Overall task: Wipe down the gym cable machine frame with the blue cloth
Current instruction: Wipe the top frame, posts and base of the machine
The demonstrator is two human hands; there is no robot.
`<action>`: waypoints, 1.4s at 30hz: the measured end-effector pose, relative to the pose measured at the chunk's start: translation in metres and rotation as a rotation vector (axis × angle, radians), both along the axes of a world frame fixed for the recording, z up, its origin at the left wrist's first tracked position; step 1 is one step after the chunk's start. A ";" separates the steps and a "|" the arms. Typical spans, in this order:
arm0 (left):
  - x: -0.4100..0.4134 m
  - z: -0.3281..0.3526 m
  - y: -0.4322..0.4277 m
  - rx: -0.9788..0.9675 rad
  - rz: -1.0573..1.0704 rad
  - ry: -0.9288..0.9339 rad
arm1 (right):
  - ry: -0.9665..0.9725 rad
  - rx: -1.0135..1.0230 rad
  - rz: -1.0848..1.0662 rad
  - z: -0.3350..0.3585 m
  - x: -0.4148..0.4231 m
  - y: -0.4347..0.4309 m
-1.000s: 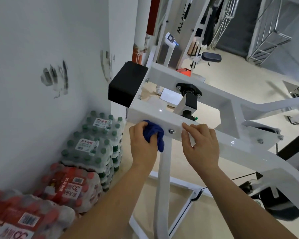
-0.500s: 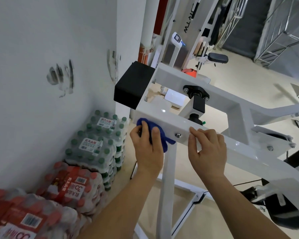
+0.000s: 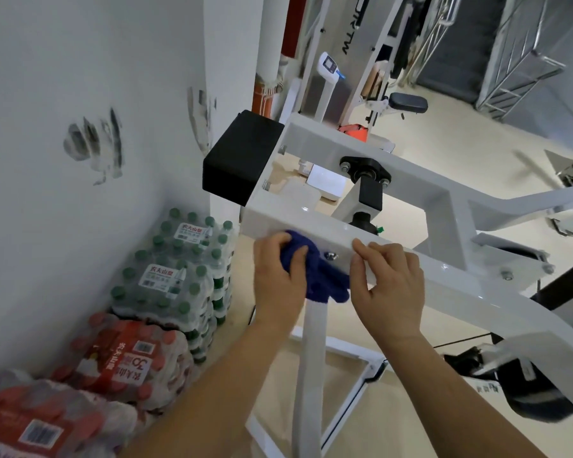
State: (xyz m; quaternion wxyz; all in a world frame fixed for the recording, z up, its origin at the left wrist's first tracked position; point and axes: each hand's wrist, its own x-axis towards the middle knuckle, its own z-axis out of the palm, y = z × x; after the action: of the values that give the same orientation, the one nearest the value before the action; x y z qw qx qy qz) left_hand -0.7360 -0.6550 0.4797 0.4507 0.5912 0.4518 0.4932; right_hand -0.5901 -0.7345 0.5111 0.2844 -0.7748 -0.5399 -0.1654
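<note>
Fingers (image 3: 297,259) of the left hand (image 3: 275,279) clench the bunched blue cloth (image 3: 318,282) against the front face of the white frame (image 3: 460,289), at 9 o'clock of a bolt (image 3: 330,256), probably to put pressure into the rub. At 3 o'clock of the cloth, the right hand (image 3: 391,285) rests loose-fingered on the same beam, grasping nothing, seemingly for balance.

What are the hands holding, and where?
The left hand grips the blue cloth by its bunched upper part; the right hand only rests on the frame.
</note>
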 end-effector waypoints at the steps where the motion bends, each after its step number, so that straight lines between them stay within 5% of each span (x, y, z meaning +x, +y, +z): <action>1: -0.013 0.000 0.013 -0.009 0.067 -0.007 | 0.002 -0.012 0.004 0.000 0.001 -0.001; 7: -0.013 0.002 0.030 -0.091 0.332 -0.050 | 0.060 0.038 -0.012 -0.003 -0.002 0.000; 12: 0.037 -0.006 -0.040 -0.212 -0.068 -0.047 | 0.202 -0.004 0.087 0.004 -0.005 -0.014; 15: 0.043 -0.009 -0.042 -0.266 -0.036 -0.104 | 0.264 0.074 0.029 0.004 -0.014 -0.049; 17: 0.046 -0.007 -0.044 -0.329 -0.003 -0.115 | 0.541 0.091 -0.066 0.003 -0.024 -0.067; 21: 0.066 0.015 -0.071 -0.526 -0.156 -0.158 | 1.432 0.123 -0.082 0.008 -0.029 -0.063; 23: 0.065 0.019 -0.072 -0.563 -0.263 -0.198 | 1.614 0.216 -0.130 0.007 -0.024 -0.056; 27: 0.039 0.030 -0.052 -0.637 -0.374 -0.271 | 1.493 0.378 -0.302 0.000 -0.032 -0.035; 31: 0.009 0.019 -0.020 -0.468 -0.109 -0.064 | 1.502 0.496 -0.367 -0.005 -0.058 -0.001; 36: 0.001 0.012 -0.007 -0.342 -0.121 0.050 | 1.296 0.399 -0.301 -0.011 -0.074 0.013; 42: 0.005 0.002 -0.006 -0.347 -0.152 0.066 | 1.284 0.542 -0.529 -0.013 -0.029 -0.022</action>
State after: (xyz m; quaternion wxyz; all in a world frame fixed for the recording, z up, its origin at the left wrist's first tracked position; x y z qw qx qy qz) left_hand -0.7311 -0.6612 0.4822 0.5671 0.5526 0.4986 0.3527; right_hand -0.6187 -0.7569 0.4976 0.6758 -0.7256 -0.0033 0.1296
